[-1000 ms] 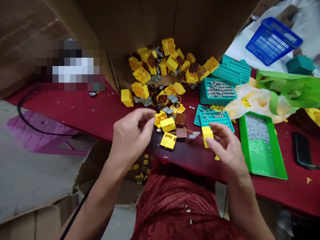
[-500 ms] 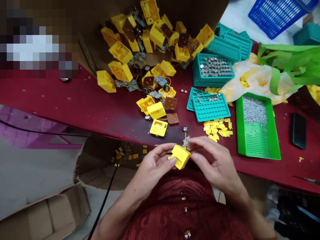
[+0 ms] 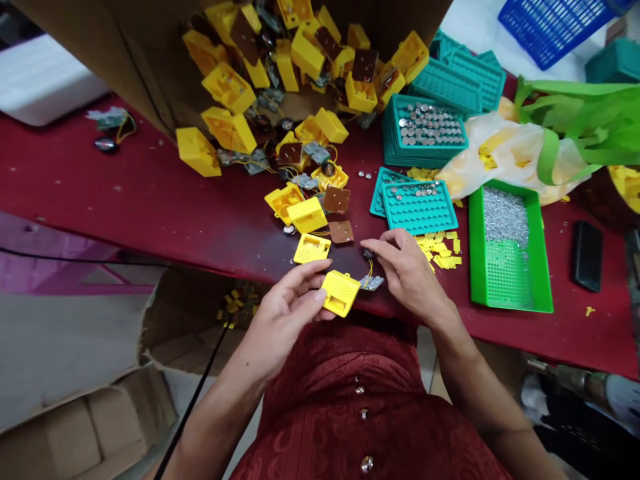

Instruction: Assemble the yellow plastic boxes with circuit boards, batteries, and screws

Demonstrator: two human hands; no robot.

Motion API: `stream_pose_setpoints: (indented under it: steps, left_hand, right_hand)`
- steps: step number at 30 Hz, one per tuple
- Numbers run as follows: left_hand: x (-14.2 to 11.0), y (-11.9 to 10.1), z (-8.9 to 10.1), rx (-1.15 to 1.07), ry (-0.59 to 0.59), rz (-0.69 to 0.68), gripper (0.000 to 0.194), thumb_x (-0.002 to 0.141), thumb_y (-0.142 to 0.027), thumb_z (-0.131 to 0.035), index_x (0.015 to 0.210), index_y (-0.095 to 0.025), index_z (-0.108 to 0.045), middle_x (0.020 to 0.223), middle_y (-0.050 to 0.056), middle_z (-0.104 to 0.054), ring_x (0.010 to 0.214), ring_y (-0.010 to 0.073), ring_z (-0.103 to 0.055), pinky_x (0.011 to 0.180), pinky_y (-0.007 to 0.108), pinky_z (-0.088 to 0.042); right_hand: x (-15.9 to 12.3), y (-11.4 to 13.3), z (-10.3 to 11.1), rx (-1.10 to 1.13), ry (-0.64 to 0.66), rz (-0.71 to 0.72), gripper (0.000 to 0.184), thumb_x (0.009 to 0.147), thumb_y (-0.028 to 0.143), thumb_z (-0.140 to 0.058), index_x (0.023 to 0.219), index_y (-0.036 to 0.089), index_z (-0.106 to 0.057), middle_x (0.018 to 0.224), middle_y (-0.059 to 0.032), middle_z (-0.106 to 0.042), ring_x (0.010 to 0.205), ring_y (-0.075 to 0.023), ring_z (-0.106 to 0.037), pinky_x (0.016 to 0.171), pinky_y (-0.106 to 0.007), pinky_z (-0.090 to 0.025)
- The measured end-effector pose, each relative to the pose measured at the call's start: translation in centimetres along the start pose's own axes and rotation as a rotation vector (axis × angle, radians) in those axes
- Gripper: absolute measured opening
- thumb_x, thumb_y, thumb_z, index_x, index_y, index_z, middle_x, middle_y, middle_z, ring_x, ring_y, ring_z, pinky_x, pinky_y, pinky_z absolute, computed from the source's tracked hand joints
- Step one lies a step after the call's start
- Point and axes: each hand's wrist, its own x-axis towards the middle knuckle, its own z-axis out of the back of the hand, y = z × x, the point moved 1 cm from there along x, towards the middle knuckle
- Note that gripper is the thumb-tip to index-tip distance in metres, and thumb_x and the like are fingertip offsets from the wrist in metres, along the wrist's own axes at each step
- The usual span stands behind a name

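My left hand [image 3: 290,313] is closed on the edge of a small yellow plastic case [image 3: 342,293] with speaker holes and a rectangular slot. My right hand [image 3: 407,270] has its index finger and thumb at a small round speaker [image 3: 369,254], just beyond the case. Thin yellow wires run from the speaker to a grey circuit board [image 3: 372,283], which lies near the table's front edge beneath my right fingers. Another yellow case [image 3: 312,249] sits just past my left fingertips, close to two brown square boards [image 3: 341,232].
A cardboard box [image 3: 150,60] with a heap of yellow cases stands at the back. Teal trays [image 3: 423,207] of button cells, a green tray [image 3: 545,280] of small metal parts and a black phone [image 3: 587,257] lie rightward. Below left is an open carton [image 3: 165,333].
My right hand has moved from the case up to the speaker. The case, in my left hand, has shifted slightly left and turned its holed face upward. The view has shifted slightly.
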Motion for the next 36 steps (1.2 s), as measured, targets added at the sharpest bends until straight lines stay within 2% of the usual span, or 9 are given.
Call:
stream_pose_setpoints:
  steps: [6,10,14,17,20,24,27,32,36]
  left_hand:
    - [0.3,-0.8,-0.8,-0.008,0.062,0.023,0.045,0.072,-0.031,-0.081,0.114,-0.019,-0.068,0.109,0.005,-0.070,0.091,0.0154,-0.065,0.074,0.024,-0.054]
    - [0.1,-1.2,-1.9,0.191,0.078,0.003,0.061,0.065,-0.022,-0.084,0.122,-0.017,-0.061,0.105,0.007,-0.071,0.087,0.0169,-0.065,0.076,0.027,-0.052]
    - [0.1,-2.6,-3.2,0.504,0.020,-0.215,0.055,0.068,-0.022,-0.081,0.120,-0.020,-0.066,0.126,0.010,-0.064,0.096,0.0225,-0.064,0.075,0.030,-0.051]
    - [0.9,-4.0,-4.2,0.552,0.028,-0.350,0.053,0.070,-0.021,-0.080,0.122,-0.023,-0.067,0.132,0.008,-0.062,0.107,0.0240,-0.062,0.082,0.029,-0.050]
    - [2.1,-4.8,-4.8,0.402,0.086,-0.245,0.049,0.072,-0.026,-0.080,0.118,-0.019,-0.068,0.113,0.007,-0.071,0.092,0.0195,-0.065,0.076,0.027,-0.050]
    - [3.2,-5.0,-5.0,0.222,0.123,-0.070,0.055,0.061,-0.023,-0.089,0.112,-0.013,-0.070,0.102,0.007,-0.074,0.084,0.0148,-0.065,0.072,0.022,-0.050]
    - [3.6,-5.4,-5.0,0.224,0.075,-0.071,0.055,0.058,-0.023,-0.090,0.109,-0.011,-0.071,0.102,0.009,-0.073,0.080,0.0136,-0.065,0.064,0.020,-0.052]
    - [3.8,-6.0,-4.8,0.221,0.022,-0.003,0.043,0.069,-0.036,-0.083,0.105,-0.013,-0.074,0.090,0.008,-0.072,0.062,0.0131,-0.062,0.044,0.020,-0.050]
    - [3.5,-6.1,-4.4,0.119,0.057,0.047,0.033,0.068,-0.031,-0.084,0.095,-0.013,-0.078,0.091,0.007,-0.073,0.066,0.0102,-0.061,0.049,0.015,-0.048]
  right_hand:
    - [0.4,-0.1,-0.4,-0.012,-0.039,0.003,0.023,0.096,0.020,-0.050,0.110,0.017,-0.068,0.104,-0.0126,-0.060,0.100,-0.0233,-0.055,0.087,-0.040,-0.050]
    - [0.0,0.1,0.4,0.162,-0.139,-0.057,0.019,0.095,0.018,-0.051,0.103,0.015,-0.068,0.102,-0.0101,-0.068,0.097,-0.0191,-0.063,0.089,-0.037,-0.051]
    - [-0.6,0.1,1.9,0.307,-0.219,-0.181,0.016,0.093,0.021,-0.055,0.098,0.018,-0.070,0.097,-0.0049,-0.073,0.091,-0.0160,-0.067,0.085,-0.033,-0.053]
    - [-0.7,-0.1,3.0,0.369,-0.273,-0.230,0.015,0.091,0.022,-0.057,0.095,0.019,-0.072,0.096,-0.0035,-0.075,0.090,-0.0163,-0.068,0.084,-0.034,-0.053]
    - [-0.4,-0.3,3.8,0.429,-0.305,-0.263,0.016,0.089,0.022,-0.057,0.092,0.018,-0.072,0.093,-0.0033,-0.075,0.085,-0.0161,-0.068,0.081,-0.032,-0.052]
    - [1.2,-0.3,4.1,0.468,-0.285,-0.228,0.017,0.090,0.021,-0.055,0.090,0.017,-0.072,0.087,-0.0020,-0.074,0.079,-0.0145,-0.066,0.075,-0.029,-0.050]
    - [3.0,0.0,4.3,0.459,-0.288,-0.155,0.017,0.090,0.020,-0.055,0.086,0.016,-0.071,0.085,-0.0022,-0.073,0.078,-0.0146,-0.065,0.075,-0.029,-0.047]
    - [4.6,0.8,5.0,0.409,-0.303,-0.092,0.015,0.088,0.018,-0.057,0.081,0.016,-0.070,0.078,-0.0008,-0.071,0.073,-0.0135,-0.062,0.071,-0.027,-0.044]
    - [3.9,0.7,4.7,0.460,-0.277,-0.108,0.015,0.088,0.019,-0.056,0.082,0.017,-0.070,0.080,-0.0009,-0.072,0.075,-0.0136,-0.063,0.072,-0.027,-0.045]
